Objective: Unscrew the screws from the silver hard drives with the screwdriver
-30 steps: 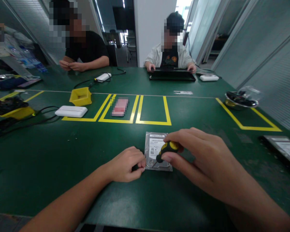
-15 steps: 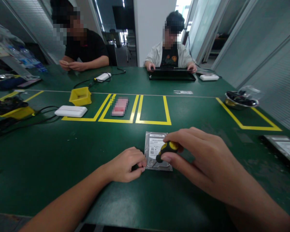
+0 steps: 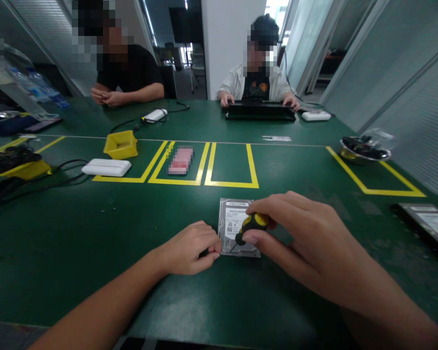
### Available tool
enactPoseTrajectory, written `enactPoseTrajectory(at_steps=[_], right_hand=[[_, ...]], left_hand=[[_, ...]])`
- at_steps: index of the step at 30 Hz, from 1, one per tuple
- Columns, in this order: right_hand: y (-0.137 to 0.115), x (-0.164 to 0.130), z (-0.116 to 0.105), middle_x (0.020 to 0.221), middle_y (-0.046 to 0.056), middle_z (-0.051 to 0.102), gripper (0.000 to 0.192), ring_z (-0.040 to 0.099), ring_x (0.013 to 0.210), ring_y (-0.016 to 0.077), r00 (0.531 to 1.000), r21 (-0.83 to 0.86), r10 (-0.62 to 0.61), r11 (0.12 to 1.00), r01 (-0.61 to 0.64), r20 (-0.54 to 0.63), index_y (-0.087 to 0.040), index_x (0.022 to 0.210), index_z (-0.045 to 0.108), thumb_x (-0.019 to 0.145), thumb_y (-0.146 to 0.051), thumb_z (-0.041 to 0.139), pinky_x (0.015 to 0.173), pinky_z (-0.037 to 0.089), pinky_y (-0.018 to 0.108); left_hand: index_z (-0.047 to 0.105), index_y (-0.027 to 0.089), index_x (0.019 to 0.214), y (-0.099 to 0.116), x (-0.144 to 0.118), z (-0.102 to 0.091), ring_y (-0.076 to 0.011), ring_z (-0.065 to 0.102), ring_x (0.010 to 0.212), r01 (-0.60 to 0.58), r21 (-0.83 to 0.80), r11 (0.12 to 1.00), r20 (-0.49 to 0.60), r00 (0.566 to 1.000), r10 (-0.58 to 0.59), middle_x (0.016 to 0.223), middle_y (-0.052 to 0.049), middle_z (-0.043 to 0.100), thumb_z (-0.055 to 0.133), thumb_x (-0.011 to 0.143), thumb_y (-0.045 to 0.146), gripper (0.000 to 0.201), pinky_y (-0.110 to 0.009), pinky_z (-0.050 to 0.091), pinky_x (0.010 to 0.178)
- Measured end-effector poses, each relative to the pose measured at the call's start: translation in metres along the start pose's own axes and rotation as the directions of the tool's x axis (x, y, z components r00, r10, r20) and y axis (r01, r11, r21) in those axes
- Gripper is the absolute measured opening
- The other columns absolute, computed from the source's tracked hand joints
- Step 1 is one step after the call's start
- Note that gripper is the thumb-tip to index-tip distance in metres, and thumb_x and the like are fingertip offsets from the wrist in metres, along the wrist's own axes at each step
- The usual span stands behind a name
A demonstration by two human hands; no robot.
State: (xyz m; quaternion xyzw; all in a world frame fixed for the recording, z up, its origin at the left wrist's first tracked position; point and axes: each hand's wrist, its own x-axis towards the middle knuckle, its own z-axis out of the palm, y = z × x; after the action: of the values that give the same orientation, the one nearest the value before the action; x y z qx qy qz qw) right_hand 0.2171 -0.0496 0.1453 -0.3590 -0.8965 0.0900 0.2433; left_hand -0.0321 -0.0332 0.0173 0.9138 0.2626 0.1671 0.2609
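Where the head camera looks down across a green desk [image 3: 76, 233], a silver hard drive [image 3: 237, 224] lies flat near the person, just on the near side of a row of yellow taped boxes [image 3: 230, 183]. The right hand [image 3: 299, 238] is closed around the yellow-and-black handle of a small screwdriver [image 3: 251, 226], its thin shaft slanting down to the near left part of the drive. The left hand [image 3: 191, 247] is curled almost shut, fingertips pinched against the drive's near left corner, steadying it; whether it holds anything small there cannot be told. So the drive sits between the two hands, touching the left one and partly under the right. As a judgement, the likely trouble is the tip slipping out of a screw head because the shaft leans, which could scratch the lid or jab the left fingertips close beside it; a loosened screw might also roll off over the smooth surface. Farther off are a yellow bin [image 3: 121, 145], a white box [image 3: 106, 167], a metal bowl [image 3: 365, 149] at far right and a second drive [image 3: 428, 224] at the right. Two other people sit at the far side, one with hands on a laptop [image 3: 260, 113].
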Motion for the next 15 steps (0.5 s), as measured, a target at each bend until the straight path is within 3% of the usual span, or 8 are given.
enactPoseTrajectory(at_steps=[15], right_hand=[[-0.0006,0.0007,-0.0007,0.09,0.002,0.064,0.02,0.056,0.076,0.0138,0.999,-0.004,0.009,1.0,-0.008,0.032,-0.017,0.108,0.06,0.095,-0.032,0.056,0.067,0.037,0.027]], left_hand=[[0.057,0.02,0.089,-0.0028,-0.0007,0.0001,-0.0157,0.055,0.076,0.002,-0.001,1.0,-0.013,1.0,-0.002,0.077,0.0,0.06,0.053,0.083,0.013,0.009,-0.032,0.039,0.08]])
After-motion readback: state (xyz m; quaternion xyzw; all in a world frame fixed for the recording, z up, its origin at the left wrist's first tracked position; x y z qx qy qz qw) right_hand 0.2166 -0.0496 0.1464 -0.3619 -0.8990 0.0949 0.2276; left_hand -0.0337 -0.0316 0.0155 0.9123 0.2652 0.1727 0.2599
